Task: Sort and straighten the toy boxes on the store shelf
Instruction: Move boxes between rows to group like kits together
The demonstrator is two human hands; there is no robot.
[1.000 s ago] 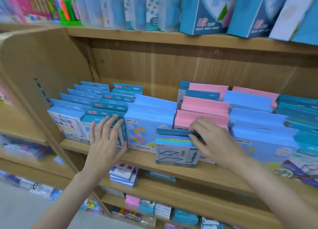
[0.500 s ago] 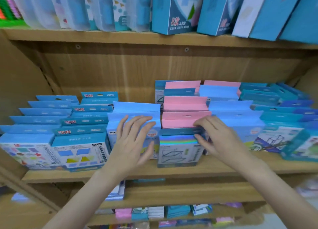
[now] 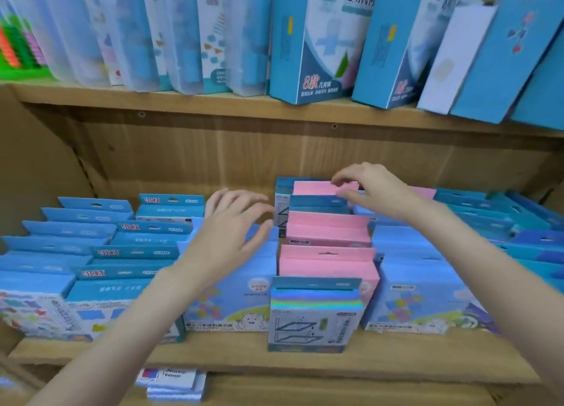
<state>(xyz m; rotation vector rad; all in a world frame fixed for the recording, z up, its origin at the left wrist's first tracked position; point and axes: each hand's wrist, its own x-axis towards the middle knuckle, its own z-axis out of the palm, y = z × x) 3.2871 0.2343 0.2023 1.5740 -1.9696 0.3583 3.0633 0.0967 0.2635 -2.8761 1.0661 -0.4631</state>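
Tall blue box (image 3: 317, 42) on upper shelf, "透明几何" at top; "8款" in red below

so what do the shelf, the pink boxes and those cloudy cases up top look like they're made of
Shelf: wood or wood-look board, matte; grain shows, with screw heads in the back panel.
Pink boxes: thin printed card, it seems; folded flaps and a punched hang slot.
Cloudy cases: probably frosted translucent plastic, since the printed inserts show through blurred.

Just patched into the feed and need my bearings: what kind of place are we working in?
Most likely a shop's toy or stationery aisle. A wooden shelf holds rows of identical boxed items with hang-tab tops, such as the pink boxes, and tall blue retail cartons line the shelf above.
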